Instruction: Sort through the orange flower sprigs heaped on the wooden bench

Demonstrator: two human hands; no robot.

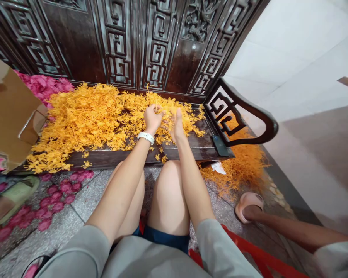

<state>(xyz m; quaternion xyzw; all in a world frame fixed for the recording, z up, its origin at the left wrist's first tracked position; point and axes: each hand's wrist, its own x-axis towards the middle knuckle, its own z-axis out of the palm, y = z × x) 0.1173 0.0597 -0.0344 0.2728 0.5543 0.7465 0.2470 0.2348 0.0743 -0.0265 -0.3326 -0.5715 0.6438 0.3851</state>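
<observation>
Both hands are over a wooden bench [197, 143] spread with yellow, spidery plastic flower pieces [84, 112]. My left hand [153, 119], with a white watch [145, 137] at its wrist, has its fingers curled in a pinch at a yellow piece. Close by on the right, my right hand [177, 125] has its thumb raised and its fingers bent around yellow pieces. Motion smears the pieces between the hands, and the fingertips are partly hidden. The largest heap is left of my hands; a thinner layer lies beneath and behind them.
A dark phone [219, 145] lies by the curved armrest [266, 123]. An orange pile [237, 170] is on the floor at right, near another person's sandalled foot [249, 208]. Pink flowers [46, 87] sit behind a cardboard box [17, 116]; more pink ones [56, 197] lie on the floor.
</observation>
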